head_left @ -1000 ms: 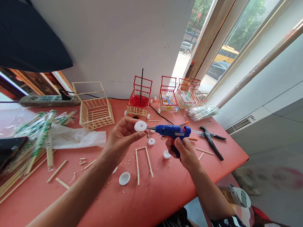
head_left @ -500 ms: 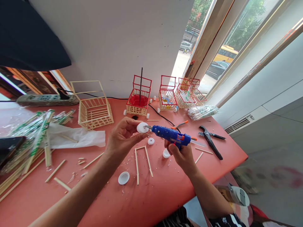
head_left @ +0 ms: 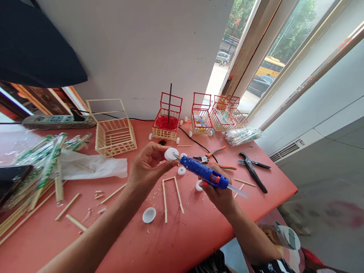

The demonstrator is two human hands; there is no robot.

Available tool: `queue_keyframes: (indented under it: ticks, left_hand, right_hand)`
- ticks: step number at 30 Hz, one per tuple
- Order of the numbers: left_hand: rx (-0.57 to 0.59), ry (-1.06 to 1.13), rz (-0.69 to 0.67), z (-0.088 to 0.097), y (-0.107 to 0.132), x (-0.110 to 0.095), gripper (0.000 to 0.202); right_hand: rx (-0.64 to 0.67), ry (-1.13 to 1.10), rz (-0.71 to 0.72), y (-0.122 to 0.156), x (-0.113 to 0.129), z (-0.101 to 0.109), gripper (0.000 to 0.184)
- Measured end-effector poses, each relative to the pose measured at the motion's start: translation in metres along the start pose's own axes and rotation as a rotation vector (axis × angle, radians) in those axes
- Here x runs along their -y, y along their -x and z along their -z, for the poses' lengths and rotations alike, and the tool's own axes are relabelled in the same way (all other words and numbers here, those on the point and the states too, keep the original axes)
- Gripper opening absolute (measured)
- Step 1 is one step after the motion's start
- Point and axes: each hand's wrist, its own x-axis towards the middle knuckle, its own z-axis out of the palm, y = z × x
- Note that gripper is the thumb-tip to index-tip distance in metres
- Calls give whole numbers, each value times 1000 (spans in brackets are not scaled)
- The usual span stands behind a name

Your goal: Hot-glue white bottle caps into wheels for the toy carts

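Between the thumb and fingers of my left hand (head_left: 149,163) is a white bottle cap (head_left: 170,153), held above the table. My right hand (head_left: 217,193) grips a blue hot glue gun (head_left: 203,172), its metal nozzle at the cap's face and a clear glue stick (head_left: 238,190) sticking out of its rear. Under the hands lie another white cap (head_left: 181,171) and one partly behind my right fingers (head_left: 199,185). A U-shaped frame of thin wooden sticks (head_left: 170,179) lies below my left hand, near a white round lid (head_left: 149,215).
Behind stand a bare stick cart (head_left: 115,132), a red-trimmed cart (head_left: 166,121) on white wheels and several more carts (head_left: 201,117). Orange-handled pliers (head_left: 216,157) and black cutters (head_left: 253,172) lie right. Wrapped sticks (head_left: 42,170) and a power strip (head_left: 58,121) are left.
The glue gun has tilted, its rear end dropping while the nozzle stays at the cap. More of the orange-handled pliers shows behind it. My left hand has barely moved.
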Motion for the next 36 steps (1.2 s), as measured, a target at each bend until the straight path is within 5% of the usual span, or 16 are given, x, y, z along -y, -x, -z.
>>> queue_keyframes:
  ticks: [17, 25, 36]
  left_hand:
    - [25, 40, 32, 1, -1, 3, 43]
    - [-6, 55, 23, 0, -1, 3, 43]
    - [16, 22, 8, 2, -1, 5, 41]
  right_hand:
    - [-40, 111, 113, -6, 5, -2, 21]
    - [-98, 215, 356, -8, -15, -5, 25]
    - [-100, 215, 373, -9, -11, 0, 25]
